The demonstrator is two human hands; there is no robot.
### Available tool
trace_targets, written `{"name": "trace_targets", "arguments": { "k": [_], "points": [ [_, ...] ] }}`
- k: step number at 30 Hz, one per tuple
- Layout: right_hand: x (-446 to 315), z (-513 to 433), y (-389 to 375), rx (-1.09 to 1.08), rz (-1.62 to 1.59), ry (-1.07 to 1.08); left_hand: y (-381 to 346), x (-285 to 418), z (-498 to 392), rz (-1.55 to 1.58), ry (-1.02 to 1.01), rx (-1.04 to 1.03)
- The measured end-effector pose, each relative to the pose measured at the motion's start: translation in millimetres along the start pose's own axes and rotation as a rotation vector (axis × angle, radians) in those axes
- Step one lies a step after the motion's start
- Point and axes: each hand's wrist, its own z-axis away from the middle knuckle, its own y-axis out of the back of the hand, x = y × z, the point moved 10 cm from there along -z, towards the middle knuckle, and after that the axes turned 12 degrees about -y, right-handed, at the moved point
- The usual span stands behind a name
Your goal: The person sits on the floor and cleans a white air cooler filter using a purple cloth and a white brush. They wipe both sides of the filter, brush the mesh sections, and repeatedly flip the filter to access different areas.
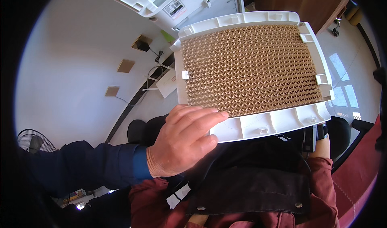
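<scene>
A white plastic cover panel (pixel 257 126) is tilted in front of me, its inner side up. In its frame sits a brown corrugated honeycomb cooling pad (pixel 251 70). Another person's hand (pixel 184 137), in a navy sleeve (pixel 99 164), reaches in from the left; its fingertips rest on the panel's near left edge and the pad's corner. My right forearm (pixel 323 147), with a dark band at the wrist, runs up behind the panel's near right side, which hides the hand. My left red sleeve (pixel 148 188) shows below the navy one; my left hand is out of view.
Beyond the panel stands a white appliance (pixel 193 4) with a vent grille and a label. A white router (pixel 166 82) with antennas lies by the wall under several sockets (pixel 125 65). A fan (pixel 34 140) is at the far left; brown wooden furniture (pixel 290 4) stands at the back right.
</scene>
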Motion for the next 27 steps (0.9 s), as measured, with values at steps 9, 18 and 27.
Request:
{"name": "trace_targets", "arguments": {
  "k": [9,18,27],
  "points": [
    [4,-6,-4,0.019,0.035,0.003,44,-103,26,0.085,0.592,0.288],
    [14,-9,-2,0.054,0.058,0.002,-42,-38,72,-0.220,-0.075,0.440],
    [22,-12,2,0.072,0.072,-0.022,-37,-76,64,0.114,0.266,0.380]
  ]
}}
